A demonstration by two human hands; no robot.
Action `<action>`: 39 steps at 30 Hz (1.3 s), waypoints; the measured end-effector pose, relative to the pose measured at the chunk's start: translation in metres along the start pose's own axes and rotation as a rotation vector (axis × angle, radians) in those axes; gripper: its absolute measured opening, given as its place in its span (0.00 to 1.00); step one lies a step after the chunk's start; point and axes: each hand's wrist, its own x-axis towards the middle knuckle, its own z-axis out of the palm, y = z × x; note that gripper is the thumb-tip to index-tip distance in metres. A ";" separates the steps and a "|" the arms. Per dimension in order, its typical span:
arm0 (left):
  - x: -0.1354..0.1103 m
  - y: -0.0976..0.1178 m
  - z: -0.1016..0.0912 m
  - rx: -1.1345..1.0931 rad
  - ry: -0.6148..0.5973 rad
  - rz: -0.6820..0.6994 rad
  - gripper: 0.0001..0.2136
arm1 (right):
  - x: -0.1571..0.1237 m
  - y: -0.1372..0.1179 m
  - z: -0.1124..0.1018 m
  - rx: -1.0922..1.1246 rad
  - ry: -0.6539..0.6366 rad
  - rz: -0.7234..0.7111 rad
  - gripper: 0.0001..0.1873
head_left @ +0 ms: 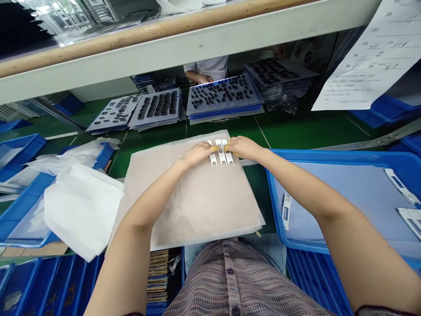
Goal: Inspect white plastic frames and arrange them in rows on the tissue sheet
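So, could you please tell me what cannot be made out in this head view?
Head view only:
Grip on the three small white flat strips: hidden beneath left hand and right hand.
Print on the white paper sheet: too small.
White-shirted co-worker: mostly hidden by the white shelf beam.

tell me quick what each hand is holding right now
Left hand: fingertips at the white strips on the paper sheet; grip cannot be told.
Right hand: fingertips at the same strips; grip cannot be told.

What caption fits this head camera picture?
Left hand and right hand touch three white strips on a pale sheet beside a blue tray.
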 end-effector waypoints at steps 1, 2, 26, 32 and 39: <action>-0.001 -0.001 -0.002 -0.007 0.002 0.002 0.19 | 0.001 0.000 0.000 -0.008 0.004 -0.019 0.17; -0.002 -0.002 -0.005 -0.015 0.011 -0.005 0.19 | 0.001 0.000 0.000 -0.015 0.008 -0.033 0.16; 0.023 0.030 0.010 -0.337 0.143 -0.247 0.33 | 0.020 0.000 0.010 0.423 0.272 0.624 0.20; 0.017 0.036 0.016 -0.324 0.088 -0.197 0.35 | 0.027 -0.004 0.022 0.560 0.281 0.578 0.12; 0.016 0.025 0.011 -0.494 0.149 -0.218 0.27 | 0.009 -0.006 0.016 0.695 0.282 0.378 0.24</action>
